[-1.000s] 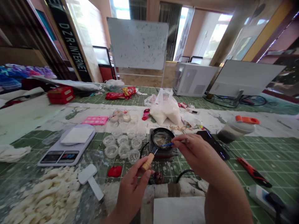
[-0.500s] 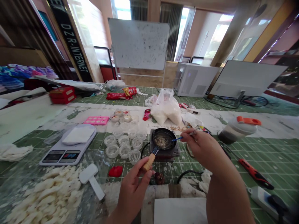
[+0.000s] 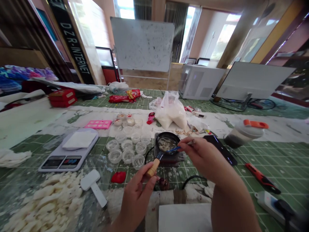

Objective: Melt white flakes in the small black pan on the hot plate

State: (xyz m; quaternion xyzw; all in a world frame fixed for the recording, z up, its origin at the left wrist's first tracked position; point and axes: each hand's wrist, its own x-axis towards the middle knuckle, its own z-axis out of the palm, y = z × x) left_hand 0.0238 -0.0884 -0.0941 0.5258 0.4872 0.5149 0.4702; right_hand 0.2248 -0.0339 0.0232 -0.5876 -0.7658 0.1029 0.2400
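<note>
My left hand point(image 3: 138, 190) grips the wooden handle of a small black frying pan point(image 3: 179, 138), which rests on a small dark hot plate point(image 3: 175, 161). Inside the pan lies a shiny liquid with pale bits point(image 3: 166, 143). My right hand point(image 3: 199, 154) pinches a thin blue stick point(image 3: 173, 149) whose lower end dips into the pan; its tip's shape is too small to tell. Just left of the pan stand several small clear cups point(image 3: 127, 156). A dark red lump point(image 3: 163, 183) sits near my left fingertips, and a red piece point(image 3: 118, 177) lies farther left.
A kitchen scale point(image 3: 70, 151), a white scoop-like tool point(image 3: 94, 185) and a heap of pale flakes point(image 3: 45, 203) are at left. Behind the pan stands a plastic bag of white material point(image 3: 171, 112). A phone point(image 3: 220, 149), an orange-lidded bottle point(image 3: 245, 133) and a red-black tool point(image 3: 262, 177) lie right.
My right hand has moved left and slightly down, carrying the blue stick deeper across the pan. The phone now shows more fully. My left hand stays on the handle.
</note>
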